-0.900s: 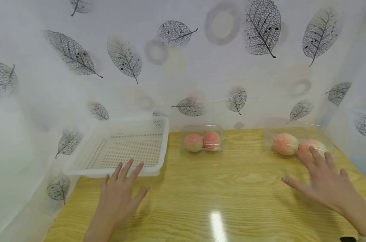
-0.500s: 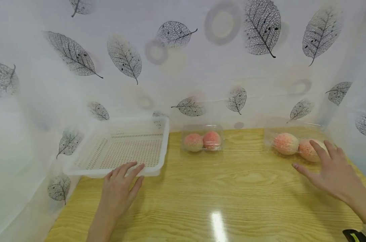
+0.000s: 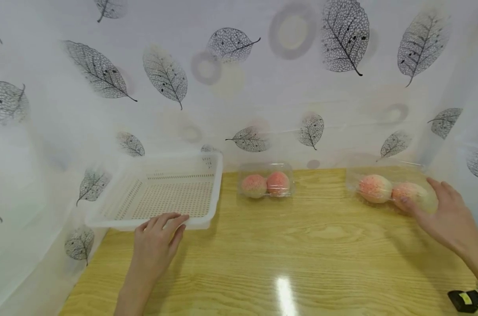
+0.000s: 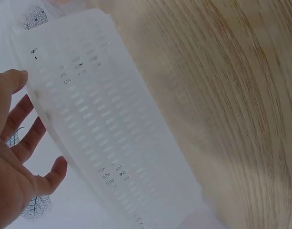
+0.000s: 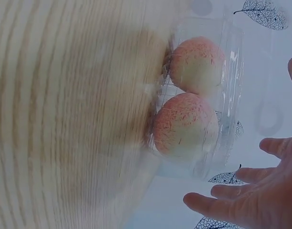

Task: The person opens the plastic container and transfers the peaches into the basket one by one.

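At the left, a white plastic basket (image 3: pixel 213 197) with a perforated floor stands on the table. My left hand (image 3: pixel 153 243) grips its front rim, fingers over the edge and thumb on the outer side; the left wrist view shows the slotted front wall (image 4: pixel 98 114) close up. On the far right lies a clear plastic box (image 3: pixel 353 175) with two pink-and-cream peaches (image 3: pixel 375 188) inside. Beside its right end hovers my right hand (image 3: pixel 450 221), fingers spread. In the right wrist view those fingers (image 5: pixel 207 205) are apart from the clear box (image 5: pixel 234 71).
A smaller clear box (image 3: pixel 292 186) holding two peaches (image 3: pixel 278 183) stands at the back middle of the wooden table (image 3: pixel 321 254). A white curtain (image 3: pixel 262 87) printed with leaves hangs behind and on both sides.
My left hand has lowered its fingers onto the basket's front rim and taken hold. My right hand has moved right, from over the right peach to the box's right end.
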A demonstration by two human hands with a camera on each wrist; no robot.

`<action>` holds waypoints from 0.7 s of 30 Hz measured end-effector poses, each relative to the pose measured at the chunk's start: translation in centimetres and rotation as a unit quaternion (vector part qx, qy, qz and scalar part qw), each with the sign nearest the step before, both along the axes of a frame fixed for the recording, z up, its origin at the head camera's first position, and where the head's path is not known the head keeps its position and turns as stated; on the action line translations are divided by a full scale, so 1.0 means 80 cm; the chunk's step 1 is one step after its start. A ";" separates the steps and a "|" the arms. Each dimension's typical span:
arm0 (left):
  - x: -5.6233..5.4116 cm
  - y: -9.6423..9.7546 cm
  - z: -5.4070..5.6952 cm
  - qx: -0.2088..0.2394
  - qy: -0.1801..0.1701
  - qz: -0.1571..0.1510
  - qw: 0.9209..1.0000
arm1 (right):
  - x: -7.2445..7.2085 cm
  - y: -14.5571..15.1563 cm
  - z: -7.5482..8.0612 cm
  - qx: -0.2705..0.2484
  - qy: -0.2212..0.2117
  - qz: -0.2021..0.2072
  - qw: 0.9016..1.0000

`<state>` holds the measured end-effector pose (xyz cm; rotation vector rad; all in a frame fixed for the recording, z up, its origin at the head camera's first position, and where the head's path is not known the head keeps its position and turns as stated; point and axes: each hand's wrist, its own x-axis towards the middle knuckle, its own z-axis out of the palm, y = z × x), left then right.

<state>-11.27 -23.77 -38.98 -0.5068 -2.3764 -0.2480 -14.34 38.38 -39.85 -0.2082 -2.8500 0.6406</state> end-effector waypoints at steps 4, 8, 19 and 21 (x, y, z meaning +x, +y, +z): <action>-0.001 0.000 -0.001 0.004 0.009 -0.001 1.000 | -0.006 0.004 0.001 -0.024 0.010 -0.012 1.000; -0.001 0.002 -0.002 0.010 0.014 0.000 1.000 | -0.011 0.007 0.004 -0.044 -0.012 -0.055 0.997; 0.000 0.002 -0.003 0.023 0.010 0.005 1.000 | -0.020 0.023 0.000 -0.144 -0.058 -0.117 0.981; 0.000 0.002 -0.003 0.025 0.008 0.007 1.000 | -0.024 0.025 -0.002 -0.176 -0.064 -0.135 0.973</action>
